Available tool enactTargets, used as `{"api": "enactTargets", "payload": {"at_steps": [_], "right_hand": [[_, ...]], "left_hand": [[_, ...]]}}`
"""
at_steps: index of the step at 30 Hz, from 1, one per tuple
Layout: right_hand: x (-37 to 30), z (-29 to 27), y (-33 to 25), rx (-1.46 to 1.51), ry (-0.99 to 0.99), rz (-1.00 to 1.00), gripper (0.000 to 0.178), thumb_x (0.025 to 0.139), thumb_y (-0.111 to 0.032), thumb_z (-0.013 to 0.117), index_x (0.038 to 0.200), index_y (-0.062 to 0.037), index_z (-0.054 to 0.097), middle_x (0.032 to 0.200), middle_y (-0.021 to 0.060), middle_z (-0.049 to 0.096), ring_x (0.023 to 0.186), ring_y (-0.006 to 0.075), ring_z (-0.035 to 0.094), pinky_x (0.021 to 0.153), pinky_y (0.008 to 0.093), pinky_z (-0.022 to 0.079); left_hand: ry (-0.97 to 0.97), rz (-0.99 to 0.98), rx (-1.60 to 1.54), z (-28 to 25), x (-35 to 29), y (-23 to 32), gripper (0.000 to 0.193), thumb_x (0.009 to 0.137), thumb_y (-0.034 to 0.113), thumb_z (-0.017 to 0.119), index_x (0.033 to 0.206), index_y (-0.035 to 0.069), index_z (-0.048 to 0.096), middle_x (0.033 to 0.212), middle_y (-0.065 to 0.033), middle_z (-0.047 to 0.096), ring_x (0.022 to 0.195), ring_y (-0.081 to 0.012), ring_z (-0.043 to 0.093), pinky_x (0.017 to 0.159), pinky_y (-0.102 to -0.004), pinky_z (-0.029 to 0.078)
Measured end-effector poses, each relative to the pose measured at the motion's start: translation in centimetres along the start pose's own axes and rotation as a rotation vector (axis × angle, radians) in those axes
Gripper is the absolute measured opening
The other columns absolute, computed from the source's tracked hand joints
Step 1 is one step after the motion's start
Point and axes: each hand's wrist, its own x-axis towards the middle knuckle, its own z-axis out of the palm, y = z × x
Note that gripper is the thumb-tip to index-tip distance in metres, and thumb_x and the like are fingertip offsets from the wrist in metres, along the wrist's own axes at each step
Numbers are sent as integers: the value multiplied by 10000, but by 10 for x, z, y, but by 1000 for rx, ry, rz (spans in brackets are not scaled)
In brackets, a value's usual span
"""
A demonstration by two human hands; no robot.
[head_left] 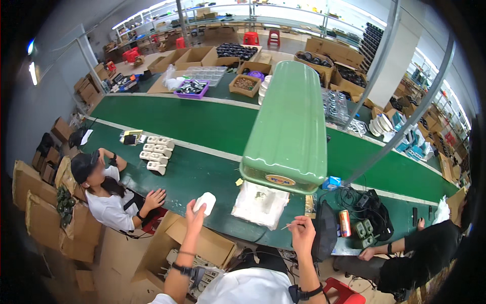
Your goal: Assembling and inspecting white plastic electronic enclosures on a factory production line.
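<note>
My left hand (193, 212) is closed round a white rounded plastic housing (206, 202), raised near the front edge of the green table. To the right, my right hand (302, 232) pinches a thin stick (287, 226); its tip is too small to make out. Between the two hands a whitish, smudged square pad (260, 204) lies on the table. A large glossy green machine cover (286, 126) stands over the pad's far side and hides what is behind it.
Several white housings (156, 152) stand in rows at the left, near a seated person (104, 195). An open carton (202, 243) is below the table edge. At right are a red can (345, 223), dark cables (354, 200) and another person's arm (400, 248). A green conveyor belt (177, 119) runs behind.
</note>
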Motion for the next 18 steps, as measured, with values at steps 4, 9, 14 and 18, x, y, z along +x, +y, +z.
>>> {"api": "enactTargets", "payload": {"at_steps": [4, 9, 14, 18], "right_hand": [[26, -6, 102, -330, 22, 174, 152, 874, 23, 631, 1024, 36, 605, 836, 137, 697, 851, 224, 738, 748, 334, 579], [44, 20, 195, -683, 57, 68, 170, 787, -46, 700, 944, -18, 642, 816, 166, 700, 820, 358, 717, 762, 428, 554], [51, 23, 193, -793, 4, -53, 157, 774, 7, 660, 930, 10, 640, 856, 207, 699, 820, 390, 695, 765, 447, 547], [59, -21, 238, -829, 103, -221, 321, 745, -2, 732, 1051, 34, 641, 984, 169, 729, 895, 352, 696, 812, 434, 550]], "left_hand": [[162, 92, 436, 9, 64, -54, 912, 732, 219, 876, 1459, -8, 375, 1417, -241, 459, 1318, -380, 460, 1117, -465, 381], [284, 381, 748, -25, 120, -91, 1041, 664, 229, 907, 1481, -6, 307, 1437, -273, 419, 1348, -463, 376, 1169, -513, 287], [254, 379, 900, -42, 93, -60, 856, 617, 289, 909, 1293, 1, 470, 1191, -215, 557, 1127, -429, 513, 964, -525, 432], [90, 243, 158, -63, -3, 2, 545, 891, 195, 761, 1332, 21, 494, 1205, -125, 613, 1107, -207, 615, 919, -354, 520]]}}
